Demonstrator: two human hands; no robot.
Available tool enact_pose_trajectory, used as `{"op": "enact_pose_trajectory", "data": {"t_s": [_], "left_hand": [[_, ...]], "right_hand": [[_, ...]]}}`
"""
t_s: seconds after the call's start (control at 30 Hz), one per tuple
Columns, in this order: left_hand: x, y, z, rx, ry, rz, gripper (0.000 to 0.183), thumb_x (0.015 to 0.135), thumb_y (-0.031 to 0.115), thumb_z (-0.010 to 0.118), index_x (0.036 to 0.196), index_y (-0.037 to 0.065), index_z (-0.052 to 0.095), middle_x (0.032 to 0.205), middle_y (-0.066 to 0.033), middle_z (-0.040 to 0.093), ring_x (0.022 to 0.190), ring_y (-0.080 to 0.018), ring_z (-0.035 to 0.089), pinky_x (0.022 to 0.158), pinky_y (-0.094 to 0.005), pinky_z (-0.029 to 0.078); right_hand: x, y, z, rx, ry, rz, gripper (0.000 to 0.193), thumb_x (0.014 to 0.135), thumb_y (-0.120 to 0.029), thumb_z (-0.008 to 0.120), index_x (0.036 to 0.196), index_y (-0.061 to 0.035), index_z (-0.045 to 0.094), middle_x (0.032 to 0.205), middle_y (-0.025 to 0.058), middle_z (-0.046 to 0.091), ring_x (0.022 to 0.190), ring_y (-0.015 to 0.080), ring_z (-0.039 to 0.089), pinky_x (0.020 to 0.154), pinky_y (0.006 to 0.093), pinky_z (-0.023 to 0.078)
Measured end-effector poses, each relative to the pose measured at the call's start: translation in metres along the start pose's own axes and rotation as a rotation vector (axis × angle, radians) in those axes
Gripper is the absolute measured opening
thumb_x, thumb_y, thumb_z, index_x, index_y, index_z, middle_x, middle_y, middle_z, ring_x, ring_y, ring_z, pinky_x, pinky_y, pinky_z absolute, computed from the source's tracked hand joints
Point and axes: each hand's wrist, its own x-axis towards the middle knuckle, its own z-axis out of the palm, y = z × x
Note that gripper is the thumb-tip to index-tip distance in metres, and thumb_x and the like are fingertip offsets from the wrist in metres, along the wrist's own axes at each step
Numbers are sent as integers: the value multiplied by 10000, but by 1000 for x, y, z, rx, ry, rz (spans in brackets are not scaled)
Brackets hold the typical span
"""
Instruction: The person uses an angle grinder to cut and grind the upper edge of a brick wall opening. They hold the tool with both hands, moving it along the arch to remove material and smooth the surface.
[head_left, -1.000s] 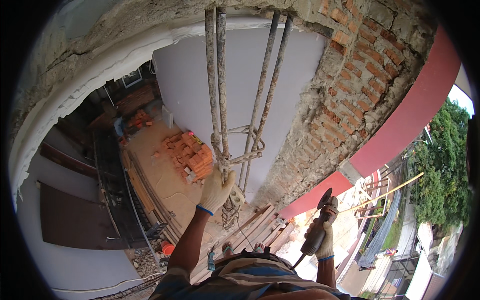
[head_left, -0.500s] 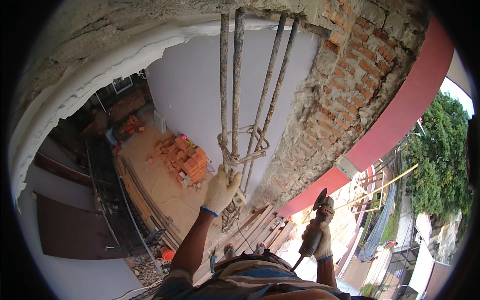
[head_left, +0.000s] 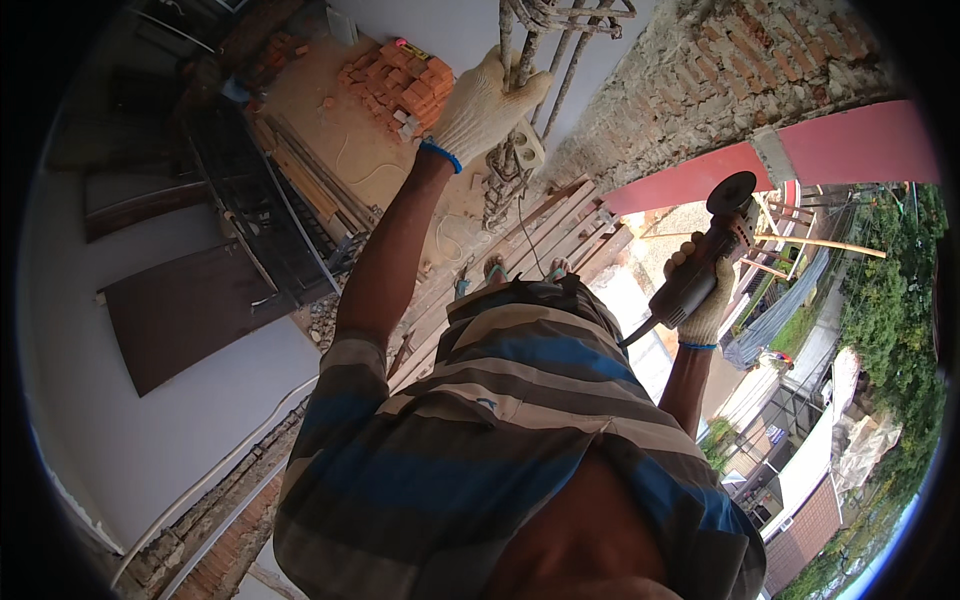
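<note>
My left hand (head_left: 485, 108), in a cream knit glove with a blue cuff, is wrapped round a rusty steel reinforcing bar (head_left: 527, 55). Thinner bars (head_left: 568, 75) run beside it, and bent wire stirrups (head_left: 575, 14) cross them just above the hand. Below the grip hangs a beige block with round holes, like a power socket (head_left: 528, 146). My right hand (head_left: 708, 308), gloved the same way, holds an angle grinder (head_left: 692, 278) out to the right. Its dark disc (head_left: 731, 192) points up and away from the bars, touching nothing; whether it spins I cannot tell.
Wooden planks (head_left: 560, 235) lie under my sandalled feet (head_left: 495, 268), with a cord running across them. Beyond the left hand is a stack of orange bricks (head_left: 398, 88) on the lower floor. A broken brick wall (head_left: 720, 75) and a red beam (head_left: 690, 178) border the right side.
The view has tipped down toward my body, so the bars and both hands sit higher in it. My left hand stays on the bar; the grinder remains in my right.
</note>
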Motion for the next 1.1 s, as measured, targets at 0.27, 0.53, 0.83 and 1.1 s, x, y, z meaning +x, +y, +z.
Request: {"op": "enact_pose_trajectory", "data": {"t_s": [0.27, 0.53, 0.83, 1.1], "left_hand": [[-3, 29, -11, -52, -18, 6, 487, 1001, 401, 700, 1249, -8, 608, 964, -208, 716, 890, -326, 708, 812, -443, 551], [-3, 23, -5, -3, -15, -92, 511, 988, 476, 692, 1126, -7, 599, 920, -238, 710, 851, -395, 709, 764, -463, 552], [0, 17, 1, -42, 28, -51, 544, 992, 483, 679, 1078, -44, 578, 940, -298, 713, 912, -458, 723, 785, -495, 562], [0, 22, 0, -54, 22, -72, 524, 992, 461, 676, 1072, -48, 575, 933, -303, 712, 890, -459, 724, 773, -494, 565]], "right_hand": [[-2, -4, -4, -14, -58, 42, 757, 908, -452, 792, 1443, 8, 519, 1164, 150, 680, 1043, 283, 675, 933, 444, 580], [-5, -10, -7, -59, -66, 90, 828, 868, -450, 826, 1482, -3, 495, 1185, 130, 662, 1067, 274, 652, 950, 441, 561], [-9, -13, -6, -142, -65, 114, 855, 860, -487, 822, 1487, -9, 491, 1217, 132, 648, 1052, 263, 638, 945, 430, 546], [-11, -12, -3, -148, -52, 125, 852, 869, -496, 816, 1487, -12, 488, 1219, 130, 646, 1057, 262, 637, 930, 423, 543]]}}
